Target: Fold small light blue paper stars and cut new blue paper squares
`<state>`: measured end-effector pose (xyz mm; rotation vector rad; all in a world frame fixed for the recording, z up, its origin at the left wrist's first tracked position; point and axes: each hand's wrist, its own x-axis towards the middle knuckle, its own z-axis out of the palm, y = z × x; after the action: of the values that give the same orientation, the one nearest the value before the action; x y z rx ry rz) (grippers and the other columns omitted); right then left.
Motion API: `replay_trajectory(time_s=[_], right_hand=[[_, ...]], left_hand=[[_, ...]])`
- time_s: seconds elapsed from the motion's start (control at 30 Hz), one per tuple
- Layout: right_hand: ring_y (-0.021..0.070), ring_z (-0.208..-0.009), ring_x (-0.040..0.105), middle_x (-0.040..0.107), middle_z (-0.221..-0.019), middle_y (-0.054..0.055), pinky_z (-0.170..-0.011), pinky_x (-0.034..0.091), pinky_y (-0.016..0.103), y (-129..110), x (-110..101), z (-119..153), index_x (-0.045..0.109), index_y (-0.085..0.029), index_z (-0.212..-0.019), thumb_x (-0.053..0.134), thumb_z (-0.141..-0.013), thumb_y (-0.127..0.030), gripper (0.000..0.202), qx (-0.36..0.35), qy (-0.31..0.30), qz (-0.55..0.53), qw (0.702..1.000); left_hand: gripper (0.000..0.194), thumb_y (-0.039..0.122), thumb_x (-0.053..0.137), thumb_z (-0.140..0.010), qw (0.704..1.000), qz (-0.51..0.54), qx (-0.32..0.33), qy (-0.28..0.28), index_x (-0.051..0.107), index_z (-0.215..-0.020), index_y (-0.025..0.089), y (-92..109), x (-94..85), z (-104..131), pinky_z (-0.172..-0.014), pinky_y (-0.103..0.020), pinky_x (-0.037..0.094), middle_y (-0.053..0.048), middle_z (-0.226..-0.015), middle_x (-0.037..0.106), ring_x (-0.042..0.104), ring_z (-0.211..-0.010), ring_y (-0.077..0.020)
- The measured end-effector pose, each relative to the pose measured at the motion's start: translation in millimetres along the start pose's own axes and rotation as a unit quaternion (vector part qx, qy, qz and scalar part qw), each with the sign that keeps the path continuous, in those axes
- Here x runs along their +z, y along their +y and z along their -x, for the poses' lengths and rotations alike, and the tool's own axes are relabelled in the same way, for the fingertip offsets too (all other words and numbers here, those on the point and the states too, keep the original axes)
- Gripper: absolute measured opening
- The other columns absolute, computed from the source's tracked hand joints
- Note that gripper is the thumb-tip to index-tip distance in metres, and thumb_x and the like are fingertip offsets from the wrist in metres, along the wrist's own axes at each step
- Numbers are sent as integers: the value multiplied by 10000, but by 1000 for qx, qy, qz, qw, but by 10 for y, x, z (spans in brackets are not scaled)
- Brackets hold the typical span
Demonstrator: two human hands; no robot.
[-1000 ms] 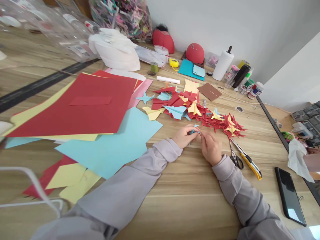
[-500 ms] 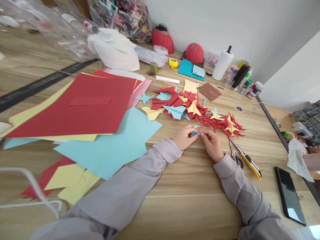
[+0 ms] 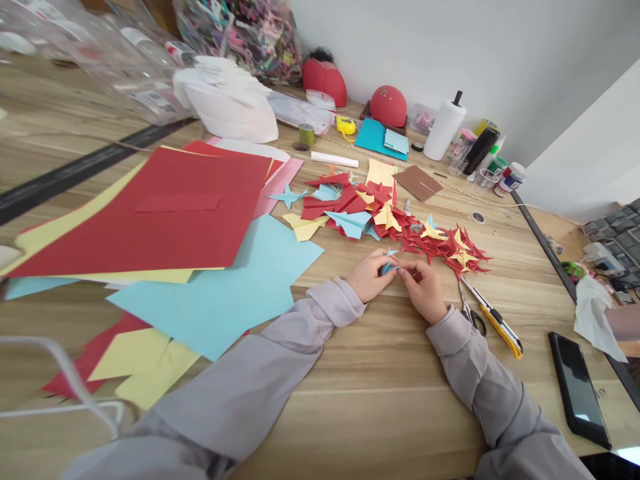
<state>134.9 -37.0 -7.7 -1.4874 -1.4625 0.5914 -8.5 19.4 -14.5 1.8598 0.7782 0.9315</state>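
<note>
Between my two hands is a small folded blue paper piece with pointed tips, partly hidden by fingers. My left hand is closed around its left side. The thumb and index finger of my right hand pinch its right tip. Just beyond my hands lies a heap of folded red paper stars, with yellow paper stars and blue folded paper pieces among them. Scissors and a yellow utility knife rest to the right of my right hand.
Red paper sheets and a large blue sheet spread over the left. A black phone lies at the right. Along the back stand a white bottle, a yellow tape measure and a red dome. Another person's arm shows at right.
My right fingers have shifted slightly at the tip of the blue paper piece. My left hand keeps its hold, and the things on the table stay in place.
</note>
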Motion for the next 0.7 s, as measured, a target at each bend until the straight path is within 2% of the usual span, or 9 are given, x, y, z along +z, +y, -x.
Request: replay_trajectory(time_s=[0.2, 0.33, 0.5, 0.7], right_hand=[[143, -573, 550, 603, -640, 11, -553, 459, 276, -1, -9, -10, 564, -193, -733, 578, -773, -366, 178, 15, -23, -40, 999], [143, -578, 557, 602, -639, 9, -568, 474, 280, -2, -5, -14, 567, -191, -733, 591, -765, -393, 205, 31, -21, -65, 997], [152, -636, 599, 656, -770, 35, -631, 503, 302, -28, -16, -18, 600, -187, -832, 626, -731, -381, 220, 52, -26, -134, 989], [144, -608, 586, 641, -684, 13, -615, 492, 288, -65, -35, -17, 611, -185, -796, 604, -748, -385, 206, 63, -34, -142, 987]], left_hand=[[108, 214, 556, -752, 1000, -10, 16, -3, 638, -798, 161, 13, -4, 9, -708, -285, 473, -76, -953, 573, 564, -842, -171], [118, 238, 558, -762, 1000, 8, 9, 4, 638, -790, 156, -7, 5, 4, -640, -267, 470, -72, -948, 572, 557, -738, -141], [126, 241, 557, -759, 999, 43, -13, 12, 629, -799, 146, -42, 6, -12, -558, -251, 460, -67, -967, 567, 509, -577, -86], [132, 252, 559, -758, 999, 31, -7, 18, 629, -783, 143, -27, 0, -11, -571, -248, 460, -74, -945, 569, 536, -653, -113]])
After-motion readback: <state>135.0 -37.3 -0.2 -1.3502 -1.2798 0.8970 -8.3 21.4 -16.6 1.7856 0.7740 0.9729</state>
